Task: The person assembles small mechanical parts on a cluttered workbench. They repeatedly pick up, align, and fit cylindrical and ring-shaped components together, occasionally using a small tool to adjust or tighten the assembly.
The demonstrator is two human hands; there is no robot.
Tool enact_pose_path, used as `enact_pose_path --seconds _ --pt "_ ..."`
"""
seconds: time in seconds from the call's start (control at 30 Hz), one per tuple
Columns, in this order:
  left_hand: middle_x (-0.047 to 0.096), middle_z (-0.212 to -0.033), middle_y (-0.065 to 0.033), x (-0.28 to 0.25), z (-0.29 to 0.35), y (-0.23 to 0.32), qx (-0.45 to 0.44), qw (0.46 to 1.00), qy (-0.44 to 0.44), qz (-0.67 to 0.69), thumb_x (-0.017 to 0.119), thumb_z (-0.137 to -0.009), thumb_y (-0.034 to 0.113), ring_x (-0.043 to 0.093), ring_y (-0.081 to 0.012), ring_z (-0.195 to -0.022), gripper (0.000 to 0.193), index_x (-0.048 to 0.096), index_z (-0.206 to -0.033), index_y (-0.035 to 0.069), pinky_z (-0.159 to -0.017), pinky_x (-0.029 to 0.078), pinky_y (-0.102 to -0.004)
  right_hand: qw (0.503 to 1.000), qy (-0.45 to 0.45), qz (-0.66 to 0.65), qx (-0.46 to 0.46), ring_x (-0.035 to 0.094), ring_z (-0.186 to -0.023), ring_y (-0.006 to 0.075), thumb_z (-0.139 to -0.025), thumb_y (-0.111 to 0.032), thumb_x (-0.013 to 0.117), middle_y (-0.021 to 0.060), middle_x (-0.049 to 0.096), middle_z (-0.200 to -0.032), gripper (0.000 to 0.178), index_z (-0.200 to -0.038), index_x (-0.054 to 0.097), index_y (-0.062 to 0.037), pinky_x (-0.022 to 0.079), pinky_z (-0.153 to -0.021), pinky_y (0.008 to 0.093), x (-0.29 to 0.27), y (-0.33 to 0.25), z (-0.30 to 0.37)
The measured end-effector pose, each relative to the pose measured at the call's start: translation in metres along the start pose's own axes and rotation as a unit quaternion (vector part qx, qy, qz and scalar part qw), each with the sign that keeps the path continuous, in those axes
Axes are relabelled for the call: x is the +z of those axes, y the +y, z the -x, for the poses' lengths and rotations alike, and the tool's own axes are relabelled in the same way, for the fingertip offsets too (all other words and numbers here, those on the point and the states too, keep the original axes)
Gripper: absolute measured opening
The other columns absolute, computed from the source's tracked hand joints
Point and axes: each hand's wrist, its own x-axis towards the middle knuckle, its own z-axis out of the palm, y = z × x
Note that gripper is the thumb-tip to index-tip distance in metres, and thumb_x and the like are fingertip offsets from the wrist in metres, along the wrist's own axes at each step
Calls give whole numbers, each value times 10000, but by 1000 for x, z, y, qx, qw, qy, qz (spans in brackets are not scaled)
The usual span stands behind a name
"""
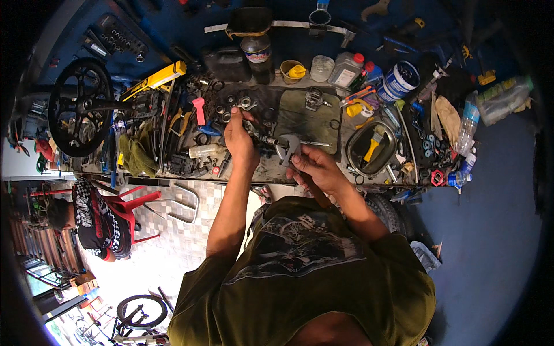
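My right hand [320, 170] is closed around an adjustable wrench [287, 149], its silver head pointing up and left and its brownish handle running down toward my shirt. My left hand [239, 138] is closed, thumb up, on a slim metal axle-like part [266, 139], partly hidden by the fingers. The part's right end lies by the wrench jaws; whether they grip it I cannot tell. Just beyond my left fingertips are several metal rings and nuts [246, 102] on a dark cloth. To the right, a metal bicycle part [314, 99] rests on a green cloth [294, 118].
Tools crowd the workbench [254, 177]. A black crankset [81, 106] stands at left, near a pink-headed hammer [199, 109]. At right are a metal tray [353, 164] with a yellow brush [374, 145] and a white-blue tub [398, 81]. Behind at left, a person [101, 219] sits on a red chair.
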Motion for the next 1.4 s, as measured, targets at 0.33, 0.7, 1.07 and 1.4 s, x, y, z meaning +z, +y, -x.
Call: enact_pose_path --seconds 0.33,0.7,1.07,1.4 --pt "550 -708 -19 15 17 8 90 996 26 -10 416 -1017 352 473 -106 -649 410 542 -754 64 -628 394 -253 997 -37 -31 -59 519 -595 70 -989 -263 524 49 618 -789 229 -1049 538 -42 425 -527 217 13 5 -4" --pt "536 -625 -48 24 30 25 87 996 1 17 395 -1022 366 489 -122 -534 422 518 -771 50 -528 412 -260 995 -18 0 -98 495 -515 73 -909 -425 599 29 576 -687 383 -1067 511 -88 398 -464 209 21 8 -2" --pt "528 -618 -47 19 35 27 108 994 -35 1 372 -1029 374 485 -121 -521 450 521 -761 43 -504 406 -259 990 -39 27 -130 437 -500 75 -904 -434 603 -2 482 -629 378 -1012 501 -87 350 -442 223 22 15 -5" --pt "529 -629 -40 15 34 26 111 993 -38 -6 374 -1027 385 484 -118 -528 462 531 -763 40 -509 408 -257 990 -48 47 -121 449 -532 60 -927 -404 592 20 539 -682 350 -1017 498 -79 361 -469 214 22 7 2"
